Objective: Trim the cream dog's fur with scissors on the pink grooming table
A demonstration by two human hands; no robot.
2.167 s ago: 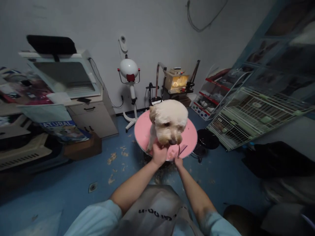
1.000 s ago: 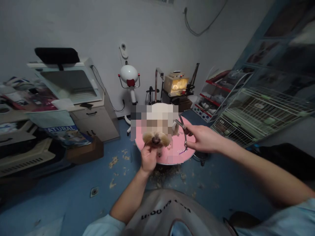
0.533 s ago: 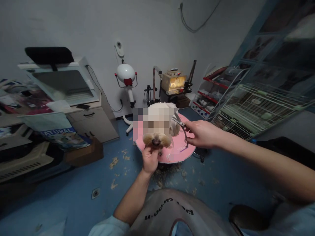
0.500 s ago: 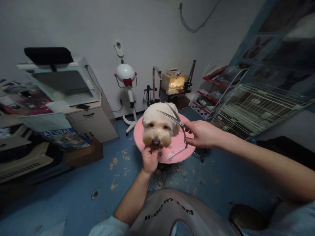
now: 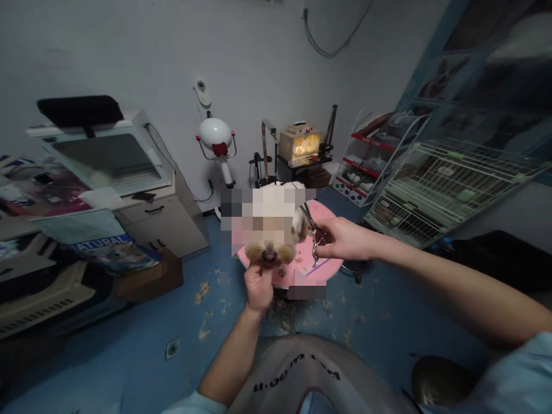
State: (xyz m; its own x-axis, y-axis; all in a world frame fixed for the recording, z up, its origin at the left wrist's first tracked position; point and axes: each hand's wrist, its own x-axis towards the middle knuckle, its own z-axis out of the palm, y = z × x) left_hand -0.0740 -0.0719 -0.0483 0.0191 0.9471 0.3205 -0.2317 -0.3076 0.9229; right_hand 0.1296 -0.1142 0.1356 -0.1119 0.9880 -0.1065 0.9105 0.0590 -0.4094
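A cream-coloured fluffy dog [image 5: 282, 251] faces me on a round pink grooming table [image 5: 328, 214]; blocky blurring covers much of its head. Under its chin, my left hand [image 5: 259, 287] is closed, gripping the fur there. My right hand [image 5: 334, 238] has its fingers in the handles of silver grooming scissors [image 5: 307, 211], beside the dog's head on the right. Their blades point up and left, and part of them is hidden by the blur. Below the scissors lies a comb [image 5: 319, 266] with a purple spine, partly covered by the blurring.
Hair clippings [image 5: 202, 292] litter the blue floor. A white dryer [image 5: 215, 134] on a stand and a lit cabinet [image 5: 301, 144] are behind the table. Wire cages [image 5: 448, 172] and a shelf rack [image 5: 362, 167] stand right; a drawer cabinet [image 5: 172, 221] stands left.
The scissors have moved from across the dog's forehead down and left to beside its head. The dog's muzzle and my left hand have shifted slightly left as the view moved.
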